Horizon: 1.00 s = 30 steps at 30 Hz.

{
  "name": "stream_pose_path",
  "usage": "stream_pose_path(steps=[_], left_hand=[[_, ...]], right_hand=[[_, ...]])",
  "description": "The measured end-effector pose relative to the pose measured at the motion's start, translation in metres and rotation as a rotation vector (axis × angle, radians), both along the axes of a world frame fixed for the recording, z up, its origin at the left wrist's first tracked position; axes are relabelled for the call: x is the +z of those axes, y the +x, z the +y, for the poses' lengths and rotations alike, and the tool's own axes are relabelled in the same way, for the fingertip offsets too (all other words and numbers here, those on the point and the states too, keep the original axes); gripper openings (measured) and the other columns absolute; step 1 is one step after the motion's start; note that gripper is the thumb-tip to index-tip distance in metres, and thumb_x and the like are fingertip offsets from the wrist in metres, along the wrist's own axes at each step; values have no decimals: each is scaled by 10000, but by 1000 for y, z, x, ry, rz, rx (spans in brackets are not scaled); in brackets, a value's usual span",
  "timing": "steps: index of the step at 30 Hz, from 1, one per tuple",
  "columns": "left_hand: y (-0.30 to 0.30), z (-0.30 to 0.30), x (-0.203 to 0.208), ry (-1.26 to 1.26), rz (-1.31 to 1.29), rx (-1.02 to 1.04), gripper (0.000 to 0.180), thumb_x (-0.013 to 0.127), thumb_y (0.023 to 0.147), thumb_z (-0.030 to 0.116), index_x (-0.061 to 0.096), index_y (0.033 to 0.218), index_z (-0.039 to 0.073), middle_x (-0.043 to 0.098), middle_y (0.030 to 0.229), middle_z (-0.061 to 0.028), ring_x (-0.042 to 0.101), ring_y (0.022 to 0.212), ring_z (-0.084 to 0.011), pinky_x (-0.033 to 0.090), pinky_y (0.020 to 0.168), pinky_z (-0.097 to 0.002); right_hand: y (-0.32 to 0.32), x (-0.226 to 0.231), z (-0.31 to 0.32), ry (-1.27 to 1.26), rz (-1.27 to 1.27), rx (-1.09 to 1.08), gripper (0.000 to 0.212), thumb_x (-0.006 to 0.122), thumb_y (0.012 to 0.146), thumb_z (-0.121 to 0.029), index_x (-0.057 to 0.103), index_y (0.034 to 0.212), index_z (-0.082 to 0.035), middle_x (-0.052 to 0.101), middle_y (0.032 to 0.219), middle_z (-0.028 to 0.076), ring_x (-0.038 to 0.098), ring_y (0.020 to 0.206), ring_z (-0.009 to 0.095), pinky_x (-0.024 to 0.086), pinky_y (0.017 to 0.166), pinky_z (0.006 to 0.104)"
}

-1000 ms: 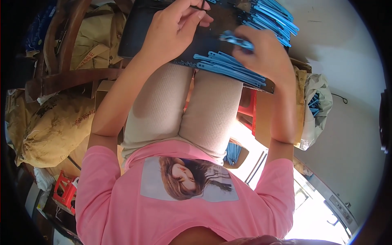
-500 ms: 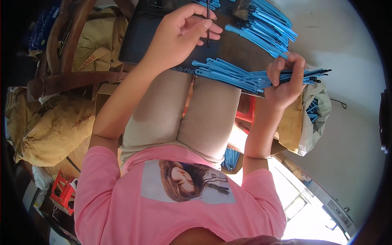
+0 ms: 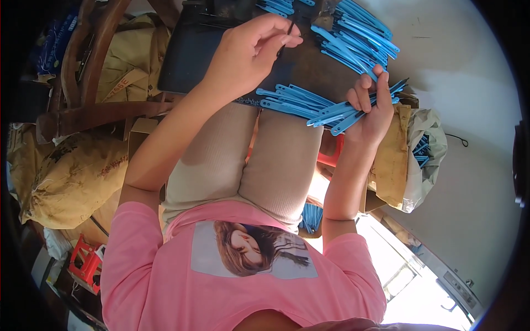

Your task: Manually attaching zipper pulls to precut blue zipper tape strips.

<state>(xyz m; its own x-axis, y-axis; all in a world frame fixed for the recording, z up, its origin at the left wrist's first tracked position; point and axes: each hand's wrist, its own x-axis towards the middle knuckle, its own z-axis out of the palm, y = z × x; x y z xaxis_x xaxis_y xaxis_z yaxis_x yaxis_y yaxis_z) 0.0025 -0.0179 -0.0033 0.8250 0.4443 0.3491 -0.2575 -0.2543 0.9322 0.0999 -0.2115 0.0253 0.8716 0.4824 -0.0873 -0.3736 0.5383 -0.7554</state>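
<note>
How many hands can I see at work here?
2: the left hand holds a thin dark stick over the dark tabletop; the right hand grips blue strips at its right side. No others show.

Far L: blue pkg. (image 3: 58, 41) by dk. brn. wooden frame (image 3: 105, 114), slats curved; crumpled tan paper sack (image 3: 124, 52) behind same. L side: full yellowish sack (image 3: 77, 174), lying, dk. marks on surface; cardboard box (image 3: 142, 126) adj., partly hidden. Near L: red plastic stool (image 3: 85, 262), white plastic bag (image 3: 57, 243) just beside. R side: brn. paper bag (image 3: 391, 160) touching pale sack (image 3: 433, 124), open-topped; thin blk. wire (image 3: 457, 137) w/ looped end, against pale wall (image 3: 480, 99). Near R: v. bright area (image 3: 408, 287), details washed out.
</note>
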Motion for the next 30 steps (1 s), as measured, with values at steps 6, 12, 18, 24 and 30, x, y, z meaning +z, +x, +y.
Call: stream_pose_path(steps=[6,12,18,24,30], left_hand=[[9,-3,-4,104,-65,32,79,563,905,20,600,973,1,707,905,-105,700,899,-206,553,752,-261],[10,-5,-4,138,-77,57,83,572,897,19,608,972,11,708,889,-106,704,875,-203,555,733,-253],[11,-6,-7,153,-96,71,90,586,886,15,612,972,20,709,879,-102,706,864,-203,554,728,-251],[11,-4,-10,172,-98,58,112,578,915,32,617,1019,30,717,894,-61,653,761,-77,480,597,-195],[10,-6,-3,99,-10,45,109,576,913,26,621,1012,19,715,883,-65,688,843,-121,497,604,-197]], right_hand=[[-6,-5,3,34,9,16,237,381,1028,-208,552,1065,-47,512,778,48,297,485,35,270,457,187],[-10,-9,7,67,-9,-1,224,379,1029,-215,540,1062,-63,498,781,37,307,509,35,282,481,189],[-13,-13,6,65,1,-16,221,389,1027,-220,545,1057,-66,496,779,34,306,523,41,282,486,197],[-15,-13,13,10,35,-117,247,451,1007,-253,588,1016,-47,553,738,64,328,496,72,289,471,222],[-14,-14,11,-45,16,-141,252,445,1010,-245,583,1011,-34,543,727,73,328,502,71,288,472,223]])
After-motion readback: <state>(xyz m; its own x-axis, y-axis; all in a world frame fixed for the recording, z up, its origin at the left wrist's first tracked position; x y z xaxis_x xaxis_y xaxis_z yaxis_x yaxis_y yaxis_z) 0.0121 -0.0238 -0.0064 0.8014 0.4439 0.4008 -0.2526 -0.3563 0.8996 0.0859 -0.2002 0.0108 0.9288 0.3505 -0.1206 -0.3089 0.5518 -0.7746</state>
